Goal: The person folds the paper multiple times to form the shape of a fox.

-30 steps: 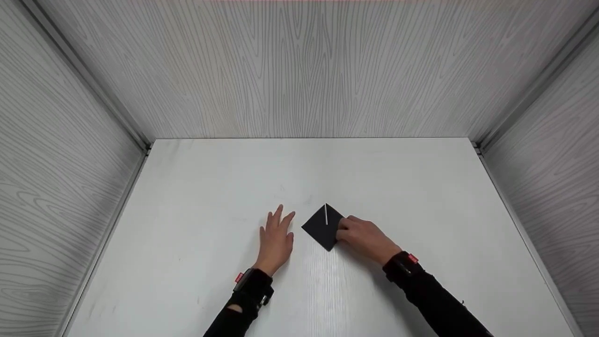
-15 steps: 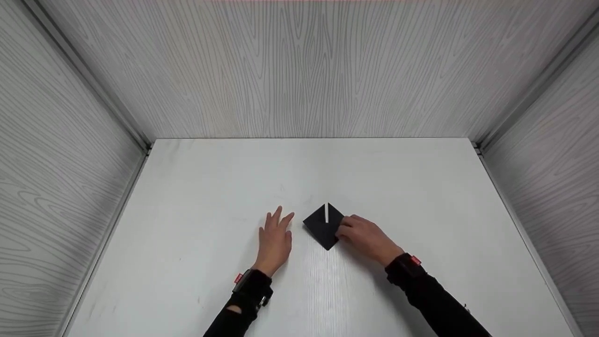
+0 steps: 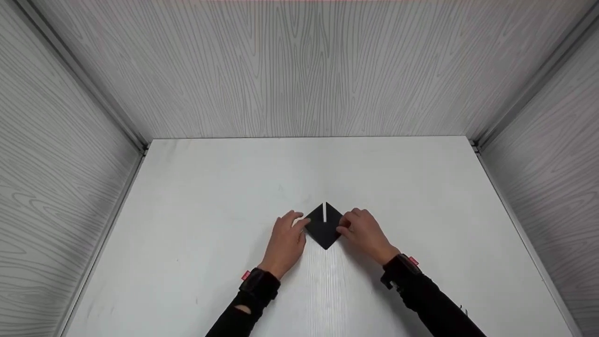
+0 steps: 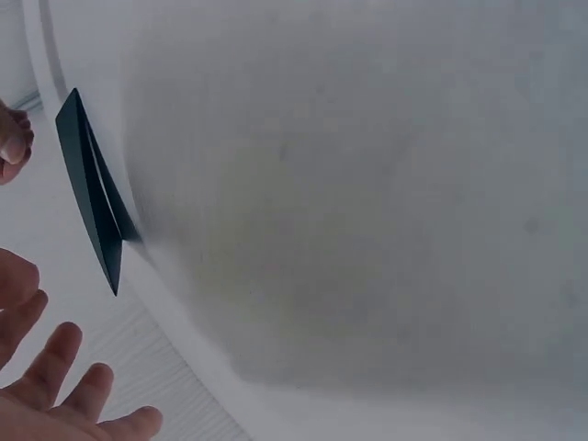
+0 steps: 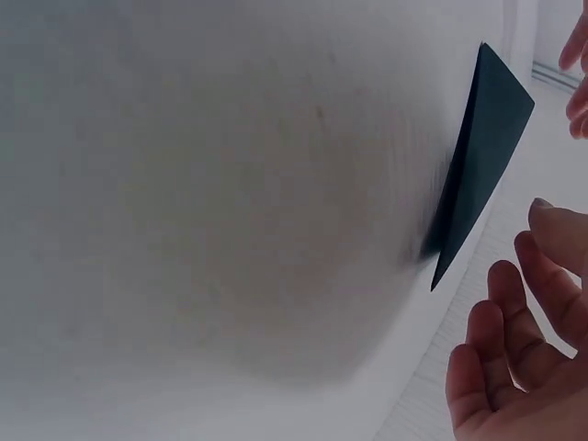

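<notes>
A black folded piece of paper [image 3: 325,235] lies on the white table as a diamond, one corner toward me. A narrow white gap runs down from its far corner. In the left wrist view the paper [image 4: 89,188] appears as thin layers standing slightly apart. My left hand [image 3: 284,247] is at its left corner, index fingertip right at the edge, fingers loosely bent. At the right corner is my right hand [image 3: 368,236], thumb and index finger close to the edge. The right wrist view shows that hand [image 5: 524,367] with relaxed, separated fingers and nothing between them.
The white tabletop [image 3: 210,187] spreads around the paper. A grey wood-grain panel [image 3: 299,70] rises at the back, with similar panels at the left [image 3: 56,178] and right [image 3: 552,154]. Both wrists wear black bands.
My left hand has moved right to the paper's left corner, its spread fingers now bent. My right hand's fingers have loosened at the right corner. The white gap in the paper looks wider.
</notes>
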A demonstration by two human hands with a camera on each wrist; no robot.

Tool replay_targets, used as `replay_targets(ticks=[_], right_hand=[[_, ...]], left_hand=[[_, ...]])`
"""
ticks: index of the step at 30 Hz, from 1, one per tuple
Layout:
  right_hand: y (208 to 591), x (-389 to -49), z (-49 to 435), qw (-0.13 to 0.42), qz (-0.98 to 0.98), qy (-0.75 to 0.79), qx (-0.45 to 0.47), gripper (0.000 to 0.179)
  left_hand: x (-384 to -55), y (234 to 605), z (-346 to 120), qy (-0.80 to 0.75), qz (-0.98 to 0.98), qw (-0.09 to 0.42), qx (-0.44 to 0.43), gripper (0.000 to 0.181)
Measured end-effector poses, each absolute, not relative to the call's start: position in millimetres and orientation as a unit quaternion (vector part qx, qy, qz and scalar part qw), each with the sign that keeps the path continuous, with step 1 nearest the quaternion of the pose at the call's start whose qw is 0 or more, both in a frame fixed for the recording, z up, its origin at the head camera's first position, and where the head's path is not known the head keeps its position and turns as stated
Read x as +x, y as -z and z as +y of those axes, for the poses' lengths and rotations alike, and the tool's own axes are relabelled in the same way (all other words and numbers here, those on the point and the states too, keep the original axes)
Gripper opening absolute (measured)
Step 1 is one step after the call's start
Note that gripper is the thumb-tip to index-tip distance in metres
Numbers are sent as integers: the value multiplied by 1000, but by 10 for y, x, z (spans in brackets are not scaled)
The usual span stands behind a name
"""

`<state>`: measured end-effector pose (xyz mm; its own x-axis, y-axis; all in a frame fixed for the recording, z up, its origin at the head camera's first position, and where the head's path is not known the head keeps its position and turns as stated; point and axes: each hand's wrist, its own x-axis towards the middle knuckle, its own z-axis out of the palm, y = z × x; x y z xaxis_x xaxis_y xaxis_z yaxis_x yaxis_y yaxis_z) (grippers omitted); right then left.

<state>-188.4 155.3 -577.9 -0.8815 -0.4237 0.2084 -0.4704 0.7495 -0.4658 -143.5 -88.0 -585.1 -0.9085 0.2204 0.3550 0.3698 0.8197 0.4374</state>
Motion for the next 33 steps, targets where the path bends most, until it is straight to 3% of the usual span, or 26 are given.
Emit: replay_targets(ticks=[9,18,33], right_hand=[[5806,-1926,1404,-11,-938,-236,254,18],[5842,-1988,1375,-63,-942,-224,242,20],[5800,-1995,1369,-93,-943,-222,231,23]], left_hand=[[-1505,5911,-812,211,-944,132,-216,18],[-1530,5974,-774,193,-955,94,-206,21],[-1573,5947,-700,220,-965,24,-144,30]])
